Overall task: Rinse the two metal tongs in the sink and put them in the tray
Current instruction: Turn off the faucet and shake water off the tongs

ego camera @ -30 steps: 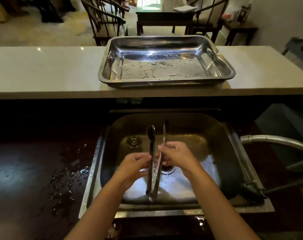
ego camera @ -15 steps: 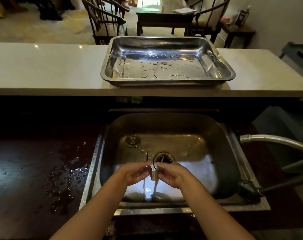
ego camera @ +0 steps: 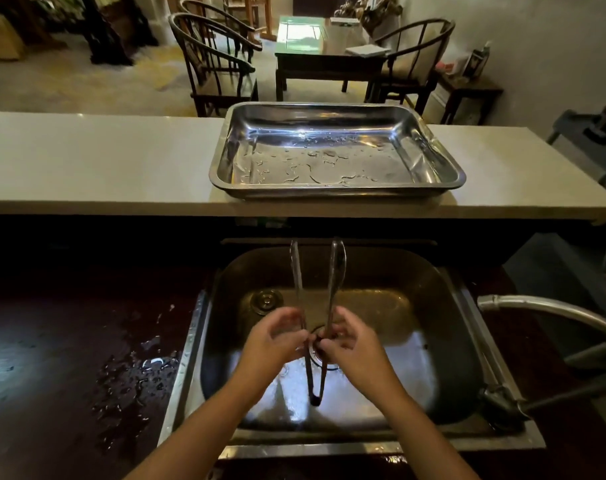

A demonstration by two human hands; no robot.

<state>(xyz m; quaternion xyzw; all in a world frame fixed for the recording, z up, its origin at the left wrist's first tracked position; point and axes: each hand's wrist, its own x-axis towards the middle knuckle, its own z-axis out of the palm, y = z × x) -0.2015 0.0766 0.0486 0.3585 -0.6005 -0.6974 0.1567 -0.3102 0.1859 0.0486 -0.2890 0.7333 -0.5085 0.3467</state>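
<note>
Metal tongs (ego camera: 334, 271) are held upright over the steel sink (ego camera: 460, 306), tips pointing away from me and spread apart, hinge end low near my wrists. My left hand (ego camera: 277, 341) grips the left arm of the tongs; my right hand (ego camera: 353, 341) grips the right arm. Both hands meet above the drain. The steel tray (ego camera: 336, 194) sits on the pale upper counter beyond the sink, wet with droplets and holding nothing. I see only one pair of tongs.
A curved faucet spout (ego camera: 550, 310) reaches in from the right of the sink. The dark counter (ego camera: 87, 358) on the left is wet with puddles. The pale counter (ego camera: 104, 157) runs across behind; chairs and a table stand beyond it.
The tongs went from upright, to lowered and mostly hidden between my hands, to raised again with their tips spread wide. The camera tilted up a little.
</note>
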